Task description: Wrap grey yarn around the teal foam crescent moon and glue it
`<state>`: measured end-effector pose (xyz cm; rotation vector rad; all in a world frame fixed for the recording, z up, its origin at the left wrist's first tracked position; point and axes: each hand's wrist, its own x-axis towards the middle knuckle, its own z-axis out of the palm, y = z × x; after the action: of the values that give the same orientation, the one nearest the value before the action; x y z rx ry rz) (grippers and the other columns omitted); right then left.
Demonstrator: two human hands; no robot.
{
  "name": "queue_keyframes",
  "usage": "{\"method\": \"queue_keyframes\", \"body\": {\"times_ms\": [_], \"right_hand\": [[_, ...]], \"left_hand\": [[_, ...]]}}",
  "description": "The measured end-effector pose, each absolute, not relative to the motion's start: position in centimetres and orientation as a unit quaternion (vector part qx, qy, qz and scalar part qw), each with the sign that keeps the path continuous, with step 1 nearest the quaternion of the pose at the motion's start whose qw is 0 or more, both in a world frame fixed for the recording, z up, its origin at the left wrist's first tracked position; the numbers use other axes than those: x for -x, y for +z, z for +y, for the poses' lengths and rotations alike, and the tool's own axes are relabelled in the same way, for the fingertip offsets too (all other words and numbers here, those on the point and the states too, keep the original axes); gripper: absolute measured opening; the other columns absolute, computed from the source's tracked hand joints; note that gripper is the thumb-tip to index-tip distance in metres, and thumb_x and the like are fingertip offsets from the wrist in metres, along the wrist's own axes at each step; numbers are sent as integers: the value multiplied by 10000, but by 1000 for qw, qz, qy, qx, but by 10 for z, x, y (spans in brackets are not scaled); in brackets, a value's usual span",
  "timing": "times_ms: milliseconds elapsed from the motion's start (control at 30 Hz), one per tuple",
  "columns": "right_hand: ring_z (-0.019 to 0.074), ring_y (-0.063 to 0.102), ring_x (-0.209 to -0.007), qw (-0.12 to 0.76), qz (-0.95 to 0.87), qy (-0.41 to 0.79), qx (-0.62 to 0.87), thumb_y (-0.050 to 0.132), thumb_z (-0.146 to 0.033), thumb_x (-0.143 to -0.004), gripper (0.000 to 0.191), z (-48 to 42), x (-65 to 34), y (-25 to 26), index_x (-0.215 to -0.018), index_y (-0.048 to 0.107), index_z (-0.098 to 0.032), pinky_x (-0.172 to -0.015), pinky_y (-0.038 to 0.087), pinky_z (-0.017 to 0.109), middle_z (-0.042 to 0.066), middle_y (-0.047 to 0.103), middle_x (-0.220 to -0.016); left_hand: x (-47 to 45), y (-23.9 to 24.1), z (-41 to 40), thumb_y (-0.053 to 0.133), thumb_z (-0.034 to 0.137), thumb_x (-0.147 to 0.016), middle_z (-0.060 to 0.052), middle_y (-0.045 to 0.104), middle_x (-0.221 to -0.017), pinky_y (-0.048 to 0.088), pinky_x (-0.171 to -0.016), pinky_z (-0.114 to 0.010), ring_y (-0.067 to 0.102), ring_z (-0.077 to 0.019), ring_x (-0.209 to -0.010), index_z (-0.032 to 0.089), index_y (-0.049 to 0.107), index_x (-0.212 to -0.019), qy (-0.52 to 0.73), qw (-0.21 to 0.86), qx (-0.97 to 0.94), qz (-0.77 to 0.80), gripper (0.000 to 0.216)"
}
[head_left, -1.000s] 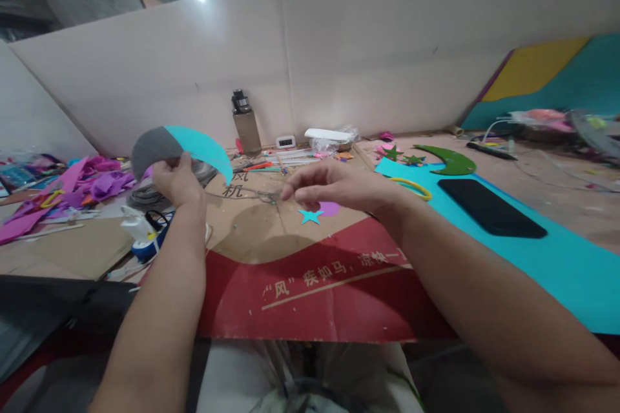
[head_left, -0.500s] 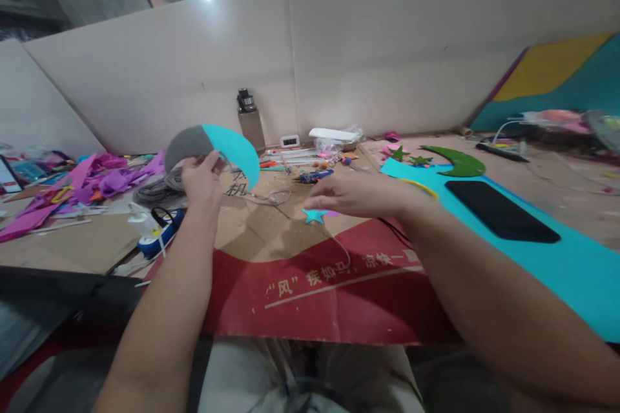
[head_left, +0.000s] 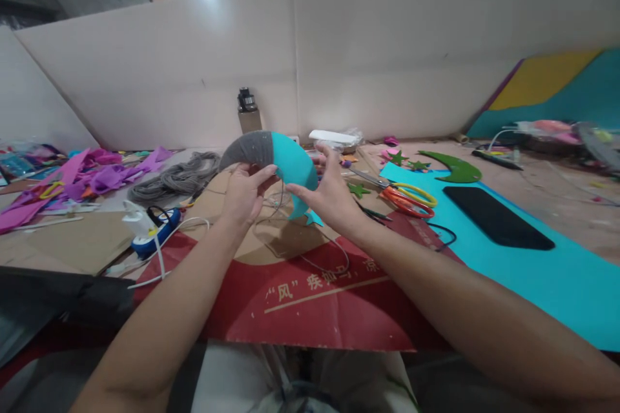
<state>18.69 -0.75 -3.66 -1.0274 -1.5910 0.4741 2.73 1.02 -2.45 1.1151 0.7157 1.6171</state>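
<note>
A crescent-shaped piece [head_left: 276,155], grey with wound string on its left part and bare turquoise on the right, is held up in front of me over the cardboard. My left hand [head_left: 247,193] grips its lower grey edge with closed fingers. My right hand [head_left: 329,197] holds the turquoise end, fingers partly spread around it. A thin grey string [head_left: 310,258] trails from the crescent in a loop down onto the red and brown cardboard sheet [head_left: 310,297].
Orange-handled scissors [head_left: 407,197] lie right of my hands by a turquoise sheet [head_left: 557,271] bearing a black pad [head_left: 498,226]. A coil of grey cord [head_left: 179,175], a blue and white glue gun [head_left: 145,232], purple scraps [head_left: 87,177], green felt shapes [head_left: 450,166] and a bottle [head_left: 248,113] surround them.
My left hand brought the crescent rightward to the centre. My right hand rose from the cardboard and took hold of the turquoise end. The view shifted, and the scissors came into sight.
</note>
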Motion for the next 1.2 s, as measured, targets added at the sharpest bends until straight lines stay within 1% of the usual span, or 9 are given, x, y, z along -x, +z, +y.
{"method": "queue_keyframes", "body": {"times_ms": [200,400,567,700,767,867,933,1067,1200], "right_hand": [[200,620,-864,520,-649,335,442,707,-345,-686,421,10,-190,-45,-1037,563,-163,-780,500,371,83,667,-997],[191,624,-830,531,-632,357,438,746,-346,-643,447,17,-194,-47,-1015,571,-168,-731,509,346,76,677,-963],[163,615,-875,548,-617,412,386,554,-475,-816,356,19,-192,-46,-1015,542,-180,-759,496,315,67,659,-997],[160,605,-816,557,-632,332,424,413,-470,-888,318,29,-206,-41,-904,545,-181,-733,475,303,59,651,-897],[167,602,-799,546,-653,230,473,450,-419,-875,268,34,-222,-35,-896,567,-179,-739,459,308,63,658,-886],[202,597,-781,447,-688,73,567,503,-382,-844,238,41,-246,-28,-859,614,-172,-723,432,329,89,672,-854],[227,604,-751,358,-703,33,613,485,-414,-852,301,46,-255,-28,-805,639,-160,-692,420,340,118,677,-806],[269,637,-757,199,-731,57,650,479,-488,-852,410,52,-252,-47,-814,663,-124,-665,423,347,185,683,-813],[295,652,-861,186,-713,79,672,620,-387,-779,401,57,-237,-69,-1054,623,-95,-699,447,343,223,676,-984]], "left_hand": [[-37,-26,3,766,159,-590,2,680,-859,530,-728,-269,630,-109,-744,174,617,-821,621,561,-464,290,276],[-34,-24,3,763,235,-630,-15,684,-774,549,-679,-294,623,-118,-669,151,650,-810,619,558,-461,304,228],[-28,-25,9,794,246,-594,-22,675,-736,542,-634,-273,619,-112,-634,134,649,-764,643,531,-441,332,250],[-18,-27,17,800,247,-588,-19,667,-721,543,-631,-261,612,-102,-616,135,646,-749,674,500,-426,338,249],[-12,-27,22,801,241,-580,-16,657,-698,539,-621,-250,606,-98,-607,129,643,-733,689,486,-420,336,247],[-4,-25,27,798,243,-577,-12,644,-676,529,-614,-238,603,-97,-604,126,629,-715,705,464,-408,347,247],[0,-24,29,793,250,-583,-8,640,-680,522,-614,-239,606,-100,-608,132,620,-722,712,454,-401,356,251],[3,-23,30,787,256,-594,-5,642,-697,516,-625,-243,608,-103,-622,141,621,-734,723,442,-395,355,246],[1,-24,30,797,273,-575,-7,636,-677,504,-598,-232,604,-107,-620,141,631,-728,712,440,-411,361,261]]}}
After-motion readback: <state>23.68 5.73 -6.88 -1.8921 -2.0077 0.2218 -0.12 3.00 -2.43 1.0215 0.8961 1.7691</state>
